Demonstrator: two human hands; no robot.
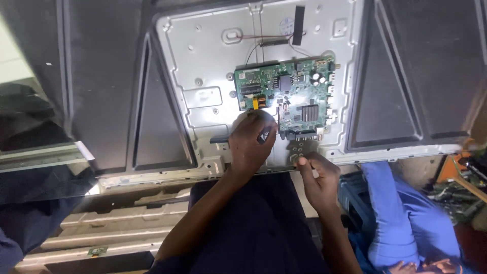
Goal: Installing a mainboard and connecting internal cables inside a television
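so here's where we're at: the tv's back cover is already off and the bare metal chassis is lying flat in front of us, with the green circuit board sitting on it right of centre, wires running up from it to a strip of black tape near the top edge.

our left hand is curled over something small and round and pale just below the board's lower left corner. we can't really tell what it is since the fingers cover most of it, but the hand is bunched up, not spread. our right hand is lower down at the chassis's near edge, thumb and fingertips pinched together on something tiny and light. can't make it out.

as far as we'd judge, the board looks fully seated, with its cables apparently plugged in, so it's opened up but the board itself isn't out.

off to the right there's another person's leg in blue trousers, and another dark panel on the left.
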